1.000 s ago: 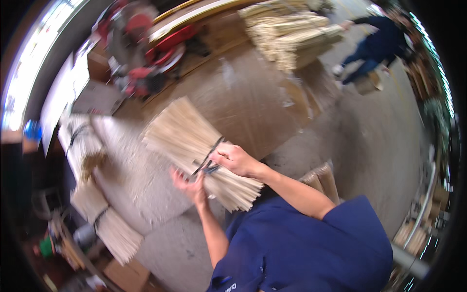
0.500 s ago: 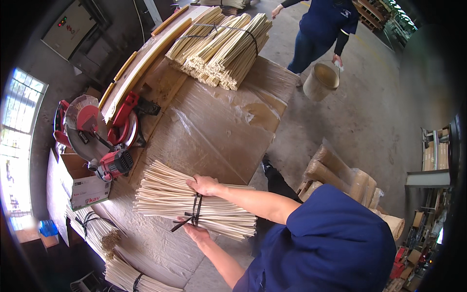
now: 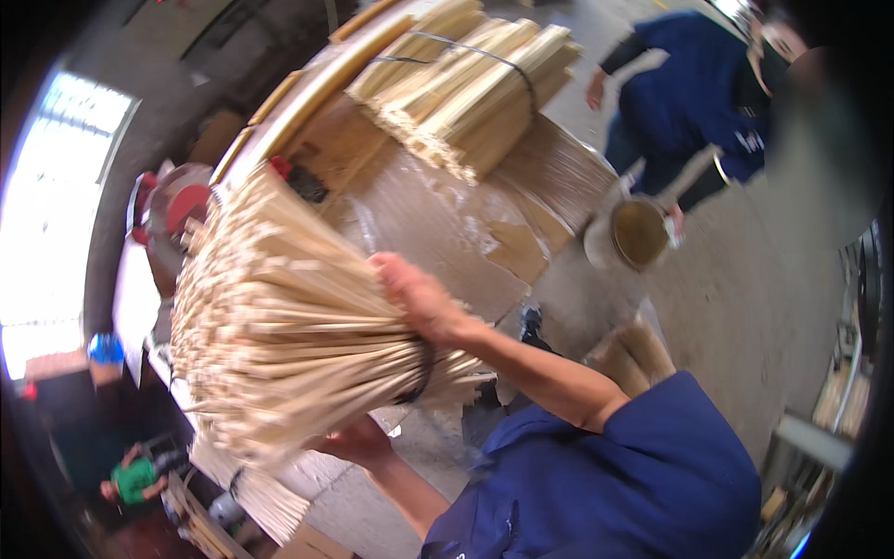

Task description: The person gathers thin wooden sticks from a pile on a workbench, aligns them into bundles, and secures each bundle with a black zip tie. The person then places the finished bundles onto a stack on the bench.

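A thick bundle of thin pale wooden sticks is raised off the table between my hands, its fanned-out ends tilted up toward the camera. A black tie cinches it near the far end from those tips. My right hand grips the upper side of the bundle beside the tie, slightly blurred. From below, my left hand holds the underside, its fingers partly hidden by the sticks. Under them is the worktable, its top covered in plastic sheet.
Tied wooden strips lie on the table's far end. A red miter saw stands left, partly hidden by the sticks. Another stick bundle lies below. A co-worker carries a bucket at the right. Wrapped rolls sit near my side.
The bundle has been lifted from the table and tipped, its left ends rising toward the camera. Both hands stay on it. The view has shifted, and the co-worker has come closer, bending.
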Available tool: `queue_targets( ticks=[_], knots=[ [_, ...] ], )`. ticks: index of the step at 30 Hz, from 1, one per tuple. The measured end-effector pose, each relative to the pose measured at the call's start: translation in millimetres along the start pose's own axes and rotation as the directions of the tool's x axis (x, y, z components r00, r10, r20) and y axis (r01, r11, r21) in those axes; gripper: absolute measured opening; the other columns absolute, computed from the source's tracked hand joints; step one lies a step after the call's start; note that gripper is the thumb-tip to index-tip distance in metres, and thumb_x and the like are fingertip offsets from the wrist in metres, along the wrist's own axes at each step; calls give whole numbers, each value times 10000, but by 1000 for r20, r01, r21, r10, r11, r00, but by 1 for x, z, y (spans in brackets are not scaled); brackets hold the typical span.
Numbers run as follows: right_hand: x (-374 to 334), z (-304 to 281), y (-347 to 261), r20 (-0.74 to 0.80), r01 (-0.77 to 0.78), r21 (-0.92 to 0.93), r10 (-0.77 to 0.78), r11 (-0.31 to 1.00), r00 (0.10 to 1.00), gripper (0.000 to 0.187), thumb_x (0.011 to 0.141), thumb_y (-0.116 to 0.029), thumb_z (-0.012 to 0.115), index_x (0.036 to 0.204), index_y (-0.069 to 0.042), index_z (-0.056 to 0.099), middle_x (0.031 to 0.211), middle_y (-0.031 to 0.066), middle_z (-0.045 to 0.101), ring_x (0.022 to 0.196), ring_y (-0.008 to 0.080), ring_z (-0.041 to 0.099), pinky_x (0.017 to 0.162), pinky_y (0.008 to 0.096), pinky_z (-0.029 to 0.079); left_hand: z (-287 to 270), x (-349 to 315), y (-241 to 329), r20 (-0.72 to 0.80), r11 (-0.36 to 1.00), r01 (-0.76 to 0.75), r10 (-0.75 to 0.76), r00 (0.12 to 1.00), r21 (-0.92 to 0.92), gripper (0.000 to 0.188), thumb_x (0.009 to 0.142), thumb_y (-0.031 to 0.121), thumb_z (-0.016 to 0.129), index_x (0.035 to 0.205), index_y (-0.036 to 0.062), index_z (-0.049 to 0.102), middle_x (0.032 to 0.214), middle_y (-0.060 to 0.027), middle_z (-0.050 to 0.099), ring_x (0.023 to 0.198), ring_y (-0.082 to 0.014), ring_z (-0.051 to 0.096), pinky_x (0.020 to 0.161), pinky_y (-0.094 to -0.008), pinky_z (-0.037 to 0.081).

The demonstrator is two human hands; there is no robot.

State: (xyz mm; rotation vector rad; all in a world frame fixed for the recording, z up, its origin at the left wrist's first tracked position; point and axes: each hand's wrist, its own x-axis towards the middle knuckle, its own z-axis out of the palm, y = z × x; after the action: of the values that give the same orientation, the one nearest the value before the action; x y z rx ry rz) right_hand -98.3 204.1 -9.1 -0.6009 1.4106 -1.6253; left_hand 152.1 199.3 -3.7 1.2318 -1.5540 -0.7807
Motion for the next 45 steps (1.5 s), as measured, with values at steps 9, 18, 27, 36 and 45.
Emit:
queue_targets(
  ticks=[9,18,27,36,45],
  knots=[
    [2,-98,-109,259,122,69,-136,990,956,963,1118,-785,306,1547,8,644,1567,257,640,1469,390,591,1283,559,407,104,20,125,228,475,403,-383,895,-782,888,1132,724,294,1493,-39,570,1494,-250,596,1330,-355,652,1137,-517,569],
    [55,-77,-139,302,212,-144,-161,967,940,580,1177,-485,478,1353,-32,794,1367,238,777,1308,336,721,1139,586,547,58,79,76,65,985,-165,168,984,-47,876,1054,766,569,1476,-2,610,1435,-194,662,1315,-314,626,1161,-504,463],
    [21,-79,-153,170,354,-339,-313,872,934,672,1204,-521,451,1611,1,563,1560,247,655,1508,375,572,1290,490,406,139,168,202,854,625,-780,387,347,34,463,1171,335,551,1542,72,640,1577,-213,624,1312,-417,701,1163,-467,545],
    [-143,-84,-183,38,656,-701,-903,281,427,712,1179,-498,464,1634,47,523,1686,302,503,1650,461,346,1346,588,267,136,283,139,841,909,-398,114,529,126,601,1154,585,571,1330,31,725,1067,-84,723,1011,-201,605,993,-373,500],
    [-35,-9,-54,-219,687,-569,-889,451,403,1198,940,-533,846,1754,-8,140,1677,328,315,1538,406,379,1261,559,373,155,232,155,917,966,-254,150,370,-55,485,1145,432,670,1433,43,714,1221,-75,775,1166,-153,662,1085,-335,509]
  ],
)
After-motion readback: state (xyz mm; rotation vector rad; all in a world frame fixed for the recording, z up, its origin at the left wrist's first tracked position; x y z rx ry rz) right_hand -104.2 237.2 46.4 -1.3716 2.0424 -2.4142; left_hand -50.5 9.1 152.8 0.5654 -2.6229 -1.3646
